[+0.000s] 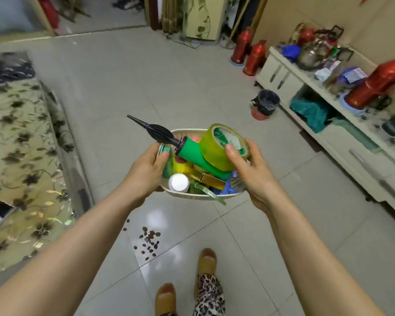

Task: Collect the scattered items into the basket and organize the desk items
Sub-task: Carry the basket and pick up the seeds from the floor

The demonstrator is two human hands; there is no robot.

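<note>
I carry a cream oval basket [187,195] in front of me above the tiled floor. My left hand [146,172] grips its left rim, thumb inside. My right hand [251,172] holds the right rim, with the thumb pressed on a big roll of yellowish tape [219,149] lying on top. A green hand pump with a black nozzle [192,156] sticks out up and to the left. Also inside are a white-capped bottle [179,182], a gold box [213,181], a green strip and several colourful small items.
A table with a floral cloth [21,160] runs along the left. A white cabinet [342,133] at the right holds a red thermos [379,83], a kettle and clutter. A small bin [265,103] and two red thermoses [249,51] stand on the floor. Dark seeds [149,241] lie near my feet.
</note>
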